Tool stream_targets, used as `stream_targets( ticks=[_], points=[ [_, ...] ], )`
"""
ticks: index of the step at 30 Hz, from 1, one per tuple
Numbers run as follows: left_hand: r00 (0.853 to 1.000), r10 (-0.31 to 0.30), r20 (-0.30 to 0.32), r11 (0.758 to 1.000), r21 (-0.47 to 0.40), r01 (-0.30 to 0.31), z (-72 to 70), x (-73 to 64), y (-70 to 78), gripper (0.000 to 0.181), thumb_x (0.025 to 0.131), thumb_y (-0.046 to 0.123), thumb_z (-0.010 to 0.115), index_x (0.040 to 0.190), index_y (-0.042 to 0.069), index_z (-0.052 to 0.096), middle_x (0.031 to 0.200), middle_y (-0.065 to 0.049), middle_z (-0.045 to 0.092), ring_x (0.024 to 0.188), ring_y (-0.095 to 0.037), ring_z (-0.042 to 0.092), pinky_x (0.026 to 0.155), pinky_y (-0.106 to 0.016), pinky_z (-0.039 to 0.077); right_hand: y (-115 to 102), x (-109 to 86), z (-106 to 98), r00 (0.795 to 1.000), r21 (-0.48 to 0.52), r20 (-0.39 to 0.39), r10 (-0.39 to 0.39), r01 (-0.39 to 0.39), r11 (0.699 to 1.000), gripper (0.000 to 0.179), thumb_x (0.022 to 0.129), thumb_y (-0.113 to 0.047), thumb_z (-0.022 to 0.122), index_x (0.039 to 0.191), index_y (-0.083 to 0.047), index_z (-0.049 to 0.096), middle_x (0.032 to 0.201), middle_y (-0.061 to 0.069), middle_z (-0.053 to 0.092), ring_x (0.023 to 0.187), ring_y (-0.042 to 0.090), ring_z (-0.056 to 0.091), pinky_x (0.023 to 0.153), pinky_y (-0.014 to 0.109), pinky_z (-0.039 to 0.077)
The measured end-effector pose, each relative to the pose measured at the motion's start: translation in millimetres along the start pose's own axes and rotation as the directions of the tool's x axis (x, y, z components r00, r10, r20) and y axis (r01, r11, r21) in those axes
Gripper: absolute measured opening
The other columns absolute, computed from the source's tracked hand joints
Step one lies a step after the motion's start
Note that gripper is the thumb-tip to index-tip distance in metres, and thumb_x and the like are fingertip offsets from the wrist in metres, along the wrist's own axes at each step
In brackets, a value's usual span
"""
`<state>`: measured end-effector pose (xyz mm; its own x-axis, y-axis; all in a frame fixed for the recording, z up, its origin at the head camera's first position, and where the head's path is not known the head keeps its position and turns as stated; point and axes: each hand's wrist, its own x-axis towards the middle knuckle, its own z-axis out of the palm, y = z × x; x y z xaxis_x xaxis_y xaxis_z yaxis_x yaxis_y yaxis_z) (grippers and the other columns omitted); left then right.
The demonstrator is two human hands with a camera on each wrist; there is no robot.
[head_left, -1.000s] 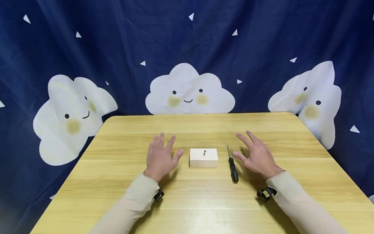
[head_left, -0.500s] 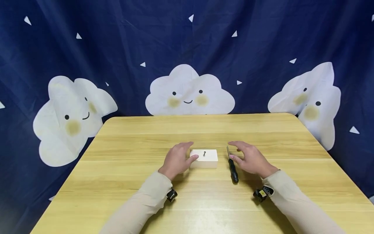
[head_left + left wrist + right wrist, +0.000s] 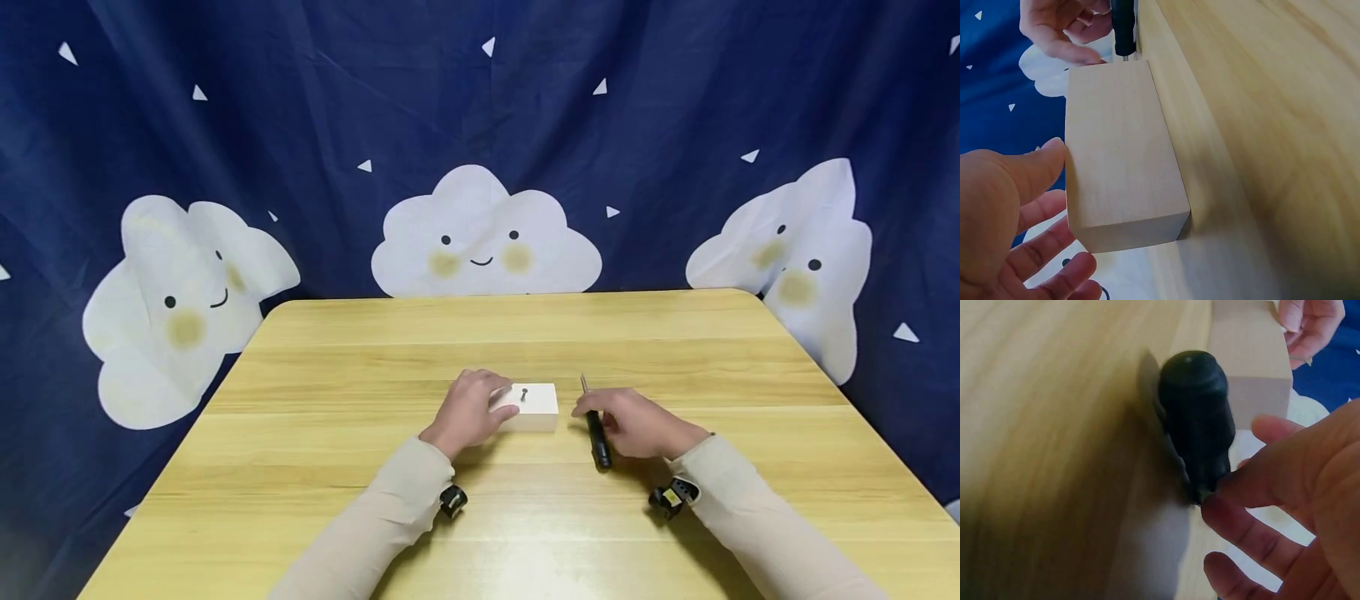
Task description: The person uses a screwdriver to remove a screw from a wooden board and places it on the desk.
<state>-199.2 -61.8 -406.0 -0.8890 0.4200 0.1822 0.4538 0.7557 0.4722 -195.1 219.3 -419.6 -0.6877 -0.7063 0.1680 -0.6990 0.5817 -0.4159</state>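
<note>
A pale wooden block (image 3: 536, 417) lies on the table, with a small screw (image 3: 524, 392) sticking up from its top. My left hand (image 3: 468, 412) is at the block's left end, thumb by the front top edge and fingers toward the back; in the left wrist view its fingers (image 3: 1063, 250) are spread and loosely bent beside the block. Just right of the block lies a screwdriver (image 3: 597, 442) with a black handle, its tip pointing away. My right hand (image 3: 637, 422) pinches it near the front of the handle between thumb and index finger, seen in the right wrist view.
The light wood table (image 3: 315, 467) extends all round the block. Behind it hangs a dark blue curtain (image 3: 637, 125) with white clouds. Each wrist carries a small black camera, such as the left one (image 3: 453, 502).
My left hand has moved right to the block's left end. My right hand has come down and left onto the screwdriver and pinches it. Block and screwdriver stay in place.
</note>
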Motion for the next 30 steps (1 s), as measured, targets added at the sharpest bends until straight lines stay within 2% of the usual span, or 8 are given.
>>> stream_targets(
  ticks=[2,6,11,16,20,23,30],
  points=[
    [1.0,-0.001,0.006,1.0,-0.007,0.001,0.8,0.7,0.6,0.044,0.086,0.034,0.074,0.121,0.008,0.067,0.123,-0.009,0.064,0.114,-0.029,0.054,0.101,-0.044,0.041,0.3,-0.1,1.8,0.999,-0.026,0.02,-0.031,0.031,0.999,0.046,0.074,0.021,0.055,0.107,-0.007,0.07,0.114,0.01,0.066,0.107,0.03,0.063,0.092,0.044,0.052],
    [1.0,-0.005,0.03,1.0,-0.018,0.006,2.9,1.3,0.5,0.047,0.083,0.035,0.077,0.12,0.009,0.067,0.125,-0.008,0.062,0.117,-0.029,0.053,0.104,-0.046,0.038,-0.1,-0.6,3.7,0.996,-0.019,0.061,-0.071,0.072,0.997,0.047,0.072,0.024,0.052,0.101,-0.008,0.073,0.112,0.013,0.067,0.105,0.031,0.064,0.09,0.044,0.053],
    [0.999,-0.001,0.055,1.0,0.003,0.001,4.4,1.0,0.1,0.046,0.083,0.033,0.077,0.12,0.009,0.067,0.127,-0.008,0.06,0.12,-0.029,0.051,0.106,-0.046,0.037,-1.5,-0.6,4.0,0.993,0.0,0.089,-0.077,0.077,0.997,0.043,0.072,0.022,0.054,0.091,-0.01,0.075,0.107,0.013,0.068,0.102,0.028,0.065,0.087,0.038,0.055],
    [0.999,0.014,0.052,1.0,0.018,-0.015,4.8,0.8,0.1,0.044,0.084,0.031,0.076,0.12,0.008,0.067,0.127,-0.009,0.06,0.119,-0.029,0.052,0.106,-0.043,0.038,-0.7,0.1,4.2,0.992,0.009,0.066,-0.108,0.108,0.994,0.041,0.073,0.023,0.055,0.087,-0.011,0.074,0.098,0.004,0.068,0.093,0.019,0.065,0.081,0.032,0.057],
    [0.998,0.016,0.054,1.0,0.02,-0.017,4.6,0.8,-0.1,0.044,0.085,0.031,0.076,0.121,0.008,0.067,0.127,-0.009,0.06,0.119,-0.028,0.052,0.106,-0.042,0.038,1.1,0.3,5.2,0.989,0.01,0.031,-0.141,0.141,0.99,0.044,0.069,0.026,0.055,0.084,-0.012,0.072,0.089,-0.004,0.065,0.085,0.011,0.064,0.075,0.028,0.057],
    [0.998,0.015,0.058,1.0,0.027,-0.017,4.6,0.7,-0.2,0.044,0.085,0.031,0.076,0.121,0.008,0.067,0.127,-0.009,0.06,0.119,-0.028,0.052,0.106,-0.042,0.037,1.5,0.2,5.4,0.989,0.021,0.021,-0.147,0.147,0.989,0.045,0.068,0.027,0.055,0.083,-0.012,0.07,0.088,-0.006,0.064,0.084,0.01,0.063,0.074,0.028,0.057],
    [0.998,0.013,0.061,0.999,0.029,-0.015,5.1,0.3,-0.8,0.045,0.085,0.032,0.075,0.122,0.008,0.066,0.128,-0.008,0.059,0.12,-0.028,0.051,0.108,-0.043,0.035,-1.1,-0.3,3.6,0.993,0.016,0.012,-0.116,0.116,0.993,0.041,0.072,0.026,0.055,0.085,-0.012,0.065,0.093,-0.005,0.062,0.087,0.011,0.06,0.077,0.03,0.056]
  ],
)
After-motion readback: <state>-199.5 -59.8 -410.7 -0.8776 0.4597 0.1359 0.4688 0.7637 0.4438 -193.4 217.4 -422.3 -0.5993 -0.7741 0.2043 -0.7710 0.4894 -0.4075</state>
